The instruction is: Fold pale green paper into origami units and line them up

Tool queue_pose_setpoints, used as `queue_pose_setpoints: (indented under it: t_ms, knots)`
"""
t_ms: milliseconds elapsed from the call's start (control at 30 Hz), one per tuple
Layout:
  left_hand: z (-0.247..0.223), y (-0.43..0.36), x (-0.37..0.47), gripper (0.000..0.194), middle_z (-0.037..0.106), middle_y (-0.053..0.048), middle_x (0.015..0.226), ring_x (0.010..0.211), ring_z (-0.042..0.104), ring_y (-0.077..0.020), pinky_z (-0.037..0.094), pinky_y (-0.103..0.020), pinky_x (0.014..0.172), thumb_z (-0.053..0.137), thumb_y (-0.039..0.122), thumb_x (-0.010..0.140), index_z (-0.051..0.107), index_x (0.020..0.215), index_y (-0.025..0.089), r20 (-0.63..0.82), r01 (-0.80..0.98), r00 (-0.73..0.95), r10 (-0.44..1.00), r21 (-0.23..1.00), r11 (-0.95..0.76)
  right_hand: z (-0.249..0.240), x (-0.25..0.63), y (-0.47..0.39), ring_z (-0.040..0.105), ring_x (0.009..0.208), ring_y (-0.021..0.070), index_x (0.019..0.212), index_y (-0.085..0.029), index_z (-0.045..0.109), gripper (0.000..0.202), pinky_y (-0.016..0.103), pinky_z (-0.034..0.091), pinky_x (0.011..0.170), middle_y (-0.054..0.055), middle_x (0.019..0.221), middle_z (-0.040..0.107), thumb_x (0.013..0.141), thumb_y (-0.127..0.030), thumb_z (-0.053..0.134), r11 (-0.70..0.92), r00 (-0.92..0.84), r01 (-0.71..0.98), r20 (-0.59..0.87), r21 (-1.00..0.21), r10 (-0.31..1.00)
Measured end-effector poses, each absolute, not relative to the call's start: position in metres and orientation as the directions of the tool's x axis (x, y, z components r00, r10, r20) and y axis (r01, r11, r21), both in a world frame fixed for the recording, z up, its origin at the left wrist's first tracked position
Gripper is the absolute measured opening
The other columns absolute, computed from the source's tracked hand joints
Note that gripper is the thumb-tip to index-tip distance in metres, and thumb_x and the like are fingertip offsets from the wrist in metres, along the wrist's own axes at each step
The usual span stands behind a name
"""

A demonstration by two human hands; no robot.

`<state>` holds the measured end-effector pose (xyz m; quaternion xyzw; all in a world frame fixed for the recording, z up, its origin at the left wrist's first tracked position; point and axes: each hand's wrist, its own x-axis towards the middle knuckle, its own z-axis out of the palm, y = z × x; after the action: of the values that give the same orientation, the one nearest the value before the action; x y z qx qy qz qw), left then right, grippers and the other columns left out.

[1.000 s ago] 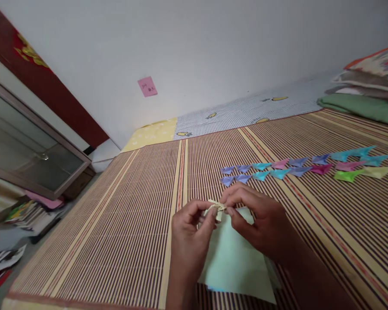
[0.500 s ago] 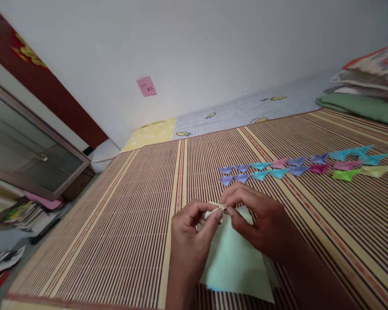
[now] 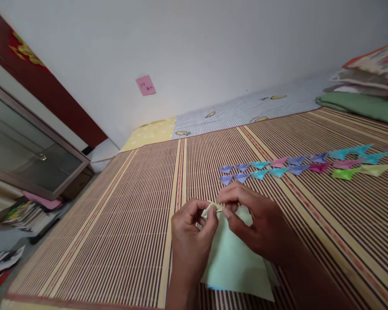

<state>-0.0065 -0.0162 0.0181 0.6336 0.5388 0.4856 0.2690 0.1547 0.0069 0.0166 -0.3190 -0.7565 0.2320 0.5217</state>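
Note:
Between thumb and fingers, my left hand (image 3: 194,232) pinches a small folded piece of pale yellow paper (image 3: 216,207). My right hand (image 3: 257,215) meets it from the other side, thumb and fingertips closed at the paper's right end. Part of the folded piece is hidden by my fingers. Below both hands lies a stack of pale green paper sheets (image 3: 237,258), with a blue edge peeking out underneath. Beyond my right hand, several folded paper shapes in purple, blue, pink, green and yellow stand in two rows, among them a bright green one (image 3: 345,173).
A striped bamboo mat (image 3: 132,224) covers the surface. Folded green cloth (image 3: 362,107) and cushions (image 3: 378,71) are piled at the far right. A pink note (image 3: 145,85) sticks to the wall. At left stand a glass-doored cabinet (image 3: 29,142) and a pile of books (image 3: 26,217).
My right fingers have shifted slightly left on the folded paper, and the paper has turned a little, showing more of its left side. The rows of paper shapes stay put.

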Motion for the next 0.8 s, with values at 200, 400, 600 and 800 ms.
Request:
queue_pose_setpoints:
  t_ms: [200, 400, 600, 800]
  knots:
    - [0.016, -0.0155, -0.0041, 0.012, 0.064, 0.001, 0.069, 0.061, 0.056, -0.0134, 0.046, -0.025, 0.057, 0.065, 0.025, 0.092, 0.068, 0.081, 0.02, 0.311, 0.4, -0.086, 0.947, 0.881, -0.253, 0.016, 0.1513, 0.0064, 0.058, 0.081, 0.0151, 0.083, -0.02, 0.056, 0.012, 0.028, 0.046, 0.071, 0.001, 0.087, 0.059, 0.09, -0.011, 0.057, 0.668, -0.221, 0.293, 0.631, -0.684, 0.743]
    - [0.0155, -0.0134, -0.0017, 0.01, 0.066, 0.001, 0.074, 0.064, 0.059, -0.0135, 0.049, -0.026, 0.06, 0.065, 0.023, 0.092, 0.068, 0.083, 0.021, 0.358, 0.407, -0.09, 0.929, 0.865, -0.294, 0.0179, 0.1501, 0.007, 0.055, 0.073, 0.0158, 0.082, -0.021, 0.055, 0.012, 0.03, 0.043, 0.067, 0.0, 0.082, 0.057, 0.089, -0.011, 0.053, 0.62, -0.177, 0.372, 0.603, -0.691, 0.778]
    - [0.0185, -0.0136, 0.0004, 0.01, 0.065, 0.001, 0.076, 0.067, 0.062, -0.013, 0.05, -0.025, 0.062, 0.064, 0.014, 0.091, 0.067, 0.083, 0.02, 0.463, 0.486, -0.011, 0.887, 0.777, -0.399, 0.0197, 0.1503, 0.0053, 0.056, 0.075, 0.0169, 0.08, -0.02, 0.055, 0.014, 0.031, 0.042, 0.068, 0.001, 0.083, 0.058, 0.085, -0.008, 0.053, 0.567, -0.154, 0.425, 0.562, -0.705, 0.813]
    - [0.0164, -0.0125, 0.0022, 0.01, 0.066, 0.002, 0.078, 0.069, 0.064, -0.0124, 0.053, -0.024, 0.064, 0.064, 0.013, 0.091, 0.067, 0.085, 0.02, 0.467, 0.464, 0.004, 0.884, 0.782, -0.415, 0.0222, 0.1506, 0.0043, 0.055, 0.074, 0.0176, 0.078, -0.021, 0.055, 0.012, 0.032, 0.041, 0.067, 0.001, 0.081, 0.059, 0.082, -0.009, 0.055, 0.521, -0.126, 0.469, 0.53, -0.713, 0.838]
